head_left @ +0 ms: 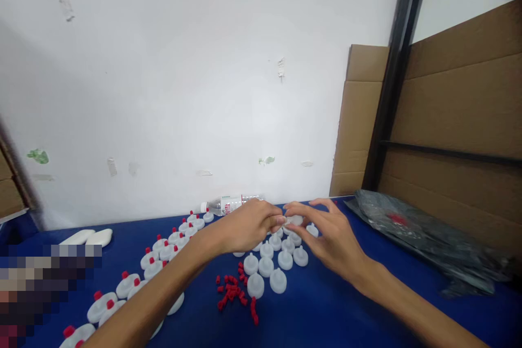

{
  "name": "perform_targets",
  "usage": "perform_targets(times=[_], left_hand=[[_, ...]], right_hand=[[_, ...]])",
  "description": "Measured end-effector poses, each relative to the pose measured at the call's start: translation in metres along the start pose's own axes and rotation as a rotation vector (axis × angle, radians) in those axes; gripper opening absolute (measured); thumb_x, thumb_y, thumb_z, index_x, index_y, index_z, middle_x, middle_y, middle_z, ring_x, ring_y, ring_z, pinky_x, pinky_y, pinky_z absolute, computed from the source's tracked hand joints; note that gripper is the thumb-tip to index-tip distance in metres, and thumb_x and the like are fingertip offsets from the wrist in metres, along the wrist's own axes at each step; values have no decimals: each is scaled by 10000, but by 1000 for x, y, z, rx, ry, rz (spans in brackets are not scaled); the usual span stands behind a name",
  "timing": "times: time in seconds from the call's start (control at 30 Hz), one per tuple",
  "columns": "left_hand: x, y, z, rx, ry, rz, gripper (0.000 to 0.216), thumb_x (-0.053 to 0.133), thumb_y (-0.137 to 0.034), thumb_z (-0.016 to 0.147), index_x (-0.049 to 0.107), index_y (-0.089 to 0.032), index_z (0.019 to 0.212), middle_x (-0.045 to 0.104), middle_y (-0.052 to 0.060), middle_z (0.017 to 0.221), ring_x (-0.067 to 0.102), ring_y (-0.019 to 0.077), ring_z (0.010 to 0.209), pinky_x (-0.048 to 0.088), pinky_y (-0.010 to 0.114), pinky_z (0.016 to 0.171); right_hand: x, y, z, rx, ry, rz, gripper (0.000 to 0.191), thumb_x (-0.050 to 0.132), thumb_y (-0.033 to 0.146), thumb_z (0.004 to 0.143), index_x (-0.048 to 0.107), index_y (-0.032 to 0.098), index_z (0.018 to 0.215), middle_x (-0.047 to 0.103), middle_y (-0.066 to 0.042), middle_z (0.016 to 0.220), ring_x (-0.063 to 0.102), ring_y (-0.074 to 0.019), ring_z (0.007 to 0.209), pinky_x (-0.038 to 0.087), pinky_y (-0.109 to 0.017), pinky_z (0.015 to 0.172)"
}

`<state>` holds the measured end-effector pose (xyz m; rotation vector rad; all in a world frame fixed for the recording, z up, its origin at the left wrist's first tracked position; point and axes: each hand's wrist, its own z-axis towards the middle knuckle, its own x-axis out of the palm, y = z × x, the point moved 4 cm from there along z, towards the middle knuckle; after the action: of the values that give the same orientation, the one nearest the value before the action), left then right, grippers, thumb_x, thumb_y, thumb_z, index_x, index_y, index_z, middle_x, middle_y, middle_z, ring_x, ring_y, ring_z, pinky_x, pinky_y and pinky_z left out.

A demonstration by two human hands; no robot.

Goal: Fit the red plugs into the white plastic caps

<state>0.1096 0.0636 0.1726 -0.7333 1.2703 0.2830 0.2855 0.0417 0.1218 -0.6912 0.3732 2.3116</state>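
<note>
A person's two bare hands meet right of center in the lower half of the frame, working over a blue tabletop (318,315). Between them, raised above the table, is a small white cap (295,220), milky and translucent, rounded in outline and partly covered by the fingers; its finer detail is too small to read. The right hand (328,228) clamps the cap between thumb and forefinger, its other fingers spread. The left hand (253,224) has its fingertips pinched together on the cap's left end; whether a smaller part sits hidden in that pinch cannot be told.

Below the hands, at lower center, stand loose bare caps (266,267), pale, frosted discs, each rising to a short central neck. Just beside them, to the left, lies a scattered heap of bright red tips (231,289). Rows of red-topped caps (127,285) run diagonally from the lower left corner toward the middle, partly behind the left forearm.

A clear plastic bottle (228,205) with a white lid lies on its side at the foot of a scuffed white wall (196,65). Two smooth white pieces (99,237) rest at lower left. At right, a crumpled dark plastic bag (420,242) lies below brown cardboard (460,92).
</note>
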Motion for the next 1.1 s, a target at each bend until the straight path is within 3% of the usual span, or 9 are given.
perform_targets(times=[0.07, 0.2, 0.37, 0.53, 0.67, 0.8, 0.87, 1.0, 1.1], left_hand=[[-5, 1, -4, -27, 57, -50, 414, 340, -364, 1053, 441, -207, 684, 430, -54, 603, 421, 107, 552, 389, 237, 607], [-13, 16, -16, -218, 141, -33, 393, 426, -419, 1003, 595, -205, 720, 544, -23, 631, 491, 136, 566, 381, 254, 544], [1, 40, -29, -506, 383, 20, 159, 648, -154, 734, 656, -187, 579, 755, 36, 750, 682, 213, 713, 455, 257, 550], [12, 46, -27, -613, 453, 50, 165, 692, -117, 669, 648, -195, 530, 800, 38, 788, 740, 252, 820, 514, 279, 630], [15, 44, -25, -640, 492, 76, 306, 725, -112, 709, 578, -185, 451, 802, 37, 761, 751, 253, 848, 524, 293, 674], [11, 46, -28, -642, 474, 109, 314, 763, -199, 792, 621, -186, 512, 790, 11, 745, 751, 229, 848, 545, 293, 711], [4, 51, -29, -641, 430, 145, 233, 735, -273, 883, 691, -178, 675, 775, 6, 790, 739, 199, 843, 568, 311, 761], [-19, 76, -32, -726, 237, 334, 263, 634, -365, 1000, 663, -159, 1162, 703, 67, 1138, 699, 202, 965, 593, 411, 854], [-32, 102, -38, -801, 121, 473, 327, 645, -360, 992, 623, -176, 1261, 652, 89, 1266, 671, 239, 1070, 581, 453, 904]], right_hand=[[-4, -15, 1, 37, -45, -81, 146, 531, 217, 1041, 621, 284, 1134, 751, -5, 1202, 724, -161, 771, 409, -422, 1002], [-7, -43, 2, 204, -21, -163, 83, 555, 229, 996, 630, 261, 1012, 760, -5, 1141, 715, -189, 769, 453, -432, 974], [2, -42, 3, 226, 175, -170, 70, 652, 310, 940, 654, 249, 905, 736, -37, 1129, 695, -248, 1005, 465, -412, 955], [6, -44, 0, 350, 370, -214, 115, 669, 313, 924, 675, 232, 842, 707, -10, 772, 654, -204, 679, 416, -303, 608], [11, -51, -11, 441, 528, -237, 101, 712, 260, 871, 695, 226, 778, 693, -1, 652, 627, -193, 577, 307, -279, 517], [16, -52, -18, 487, 619, -253, 101, 733, 280, 859, 731, 230, 771, 728, -29, 704, 646, -207, 610, 288, -278, 535], [15, -51, -17, 502, 621, -265, 147, 695, 335, 903, 741, 234, 806, 734, -37, 714, 653, -220, 636, 286, -284, 548], [9, -49, -9, 536, 573, -280, 208, 590, 334, 973, 739, 230, 872, 743, -39, 725, 652, -219, 640, 281, -295, 552], [7, -48, -6, 547, 534, -266, 225, 556, 336, 992, 731, 234, 894, 743, -27, 722, 652, -205, 631, 287, -293, 551]])
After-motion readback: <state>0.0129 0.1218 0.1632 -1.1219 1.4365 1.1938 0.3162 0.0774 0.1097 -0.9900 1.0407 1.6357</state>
